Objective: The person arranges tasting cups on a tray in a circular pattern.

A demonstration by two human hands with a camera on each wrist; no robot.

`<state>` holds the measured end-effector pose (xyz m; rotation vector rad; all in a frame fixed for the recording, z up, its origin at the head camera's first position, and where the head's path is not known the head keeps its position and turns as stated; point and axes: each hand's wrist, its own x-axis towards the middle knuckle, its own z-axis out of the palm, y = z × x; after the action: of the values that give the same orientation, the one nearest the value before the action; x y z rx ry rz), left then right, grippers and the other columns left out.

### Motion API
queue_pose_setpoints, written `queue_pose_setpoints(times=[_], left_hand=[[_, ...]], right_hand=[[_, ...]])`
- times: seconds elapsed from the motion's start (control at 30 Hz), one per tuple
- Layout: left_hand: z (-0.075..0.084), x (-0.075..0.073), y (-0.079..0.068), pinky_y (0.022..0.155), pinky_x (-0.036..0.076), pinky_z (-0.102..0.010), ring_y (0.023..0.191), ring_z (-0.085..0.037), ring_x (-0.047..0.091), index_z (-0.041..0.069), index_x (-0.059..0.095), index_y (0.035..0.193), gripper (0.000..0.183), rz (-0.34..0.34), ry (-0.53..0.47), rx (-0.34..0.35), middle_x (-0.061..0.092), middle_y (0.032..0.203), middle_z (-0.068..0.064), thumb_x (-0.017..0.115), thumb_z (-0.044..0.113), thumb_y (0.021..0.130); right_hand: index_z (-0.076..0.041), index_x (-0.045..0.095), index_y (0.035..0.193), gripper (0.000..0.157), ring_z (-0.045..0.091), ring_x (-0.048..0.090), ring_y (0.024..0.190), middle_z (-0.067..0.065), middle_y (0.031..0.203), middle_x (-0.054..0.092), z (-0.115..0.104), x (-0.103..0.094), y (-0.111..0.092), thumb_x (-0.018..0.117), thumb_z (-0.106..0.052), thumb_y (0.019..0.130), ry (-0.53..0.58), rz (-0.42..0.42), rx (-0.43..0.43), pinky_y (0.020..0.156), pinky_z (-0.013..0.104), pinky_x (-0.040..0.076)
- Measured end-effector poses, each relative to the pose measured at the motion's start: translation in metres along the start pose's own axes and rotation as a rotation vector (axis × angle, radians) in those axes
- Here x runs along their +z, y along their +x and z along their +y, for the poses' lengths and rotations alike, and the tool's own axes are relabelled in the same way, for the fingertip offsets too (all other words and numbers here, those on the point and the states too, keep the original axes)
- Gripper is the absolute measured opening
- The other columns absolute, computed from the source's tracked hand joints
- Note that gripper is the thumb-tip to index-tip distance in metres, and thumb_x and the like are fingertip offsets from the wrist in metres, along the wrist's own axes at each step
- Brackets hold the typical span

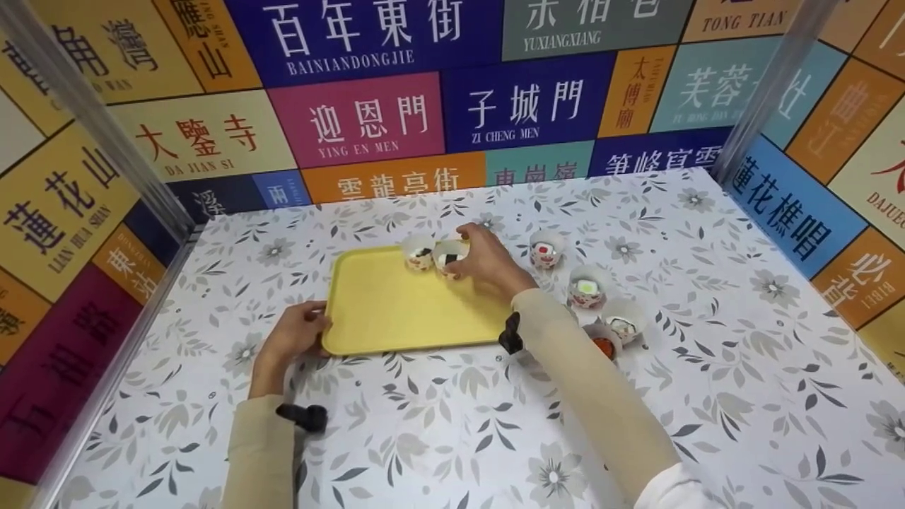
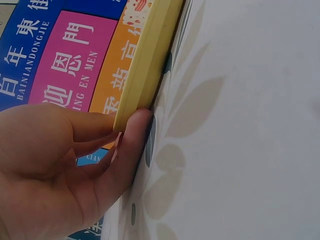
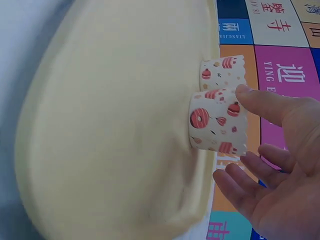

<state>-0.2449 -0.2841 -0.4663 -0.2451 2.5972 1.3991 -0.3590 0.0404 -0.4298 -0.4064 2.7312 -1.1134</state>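
Observation:
A shallow yellow tray [image 1: 403,311] lies on the patterned tabletop. At its near left corner my left hand [image 1: 293,336] pinches the rim, thumb and fingers on either side of the edge [image 2: 145,70] in the left wrist view. Over the tray's back edge, my right hand [image 1: 491,261] holds a printed paper baking cup [image 3: 215,122] by its rim between thumb and fingers. This cup stands upright on the tray and has a white and black filling. Just left of it is a second paper cup [image 1: 418,260] with a white and dark filling.
Right of the tray stand more paper cups: one with a red-and-white piece [image 1: 546,252], one with a green-and-white piece [image 1: 587,288], a pale-filled one [image 1: 624,325] and an orange-filled one [image 1: 602,346] partly behind my right forearm. Sign-printed panels [image 1: 360,116] border the table.

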Motion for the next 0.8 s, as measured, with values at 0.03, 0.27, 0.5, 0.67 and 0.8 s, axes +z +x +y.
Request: queue_pose_setpoints(times=[0.03,0.27,0.5,0.67,0.8], left_hand=[[0.0,0.0,0.0,0.063,0.059,-0.027,0.074,-0.012,0.067,-0.005,0.043,0.148,0.047,-0.002,0.001,0.009,0.058,0.13,-0.032,0.046,0.007,0.103],[0.0,0.0,-0.002,0.064,0.059,-0.027,0.076,-0.015,0.067,-0.005,0.044,0.147,0.047,0.007,0.011,0.004,0.058,0.128,-0.032,0.048,0.008,0.103],[0.0,0.001,-0.001,0.07,0.059,-0.027,0.094,-0.024,0.068,-0.004,0.043,0.148,0.047,0.014,0.056,-0.019,0.056,0.133,-0.032,0.049,0.01,0.103],[0.001,0.002,-0.001,0.07,0.059,-0.027,0.098,-0.026,0.068,-0.004,0.043,0.148,0.047,0.015,0.061,-0.019,0.055,0.135,-0.031,0.048,0.011,0.104],[0.001,0.003,0.0,0.073,0.059,-0.027,0.104,-0.029,0.067,-0.004,0.042,0.149,0.048,0.015,0.08,-0.018,0.055,0.137,-0.031,0.048,0.012,0.104]], right_hand=[[-0.006,0.043,0.149,0.079,0.032,0.046,0.137,0.015,0.147,0.048,0.0,-0.003,-0.001,0.082,-0.028,0.084,-0.012,-0.003,-0.001,0.117,0.045,0.039],[-0.009,0.044,0.149,0.079,0.031,0.043,0.141,0.013,0.151,0.047,-0.006,-0.023,-0.01,0.082,-0.031,0.084,-0.053,-0.078,0.0,0.119,0.045,0.036],[-0.009,0.048,0.147,0.078,0.033,0.046,0.139,0.013,0.15,0.05,-0.01,-0.043,-0.023,0.083,-0.034,0.083,-0.11,-0.11,-0.069,0.118,0.045,0.038],[-0.008,0.052,0.143,0.07,0.033,0.046,0.139,0.013,0.149,0.051,-0.008,-0.053,-0.033,0.082,-0.031,0.084,-0.121,-0.102,-0.102,0.117,0.046,0.039],[-0.009,0.053,0.142,0.065,0.033,0.046,0.138,0.01,0.149,0.051,-0.003,-0.061,-0.042,0.08,-0.028,0.086,-0.124,-0.092,-0.106,0.115,0.047,0.041]])
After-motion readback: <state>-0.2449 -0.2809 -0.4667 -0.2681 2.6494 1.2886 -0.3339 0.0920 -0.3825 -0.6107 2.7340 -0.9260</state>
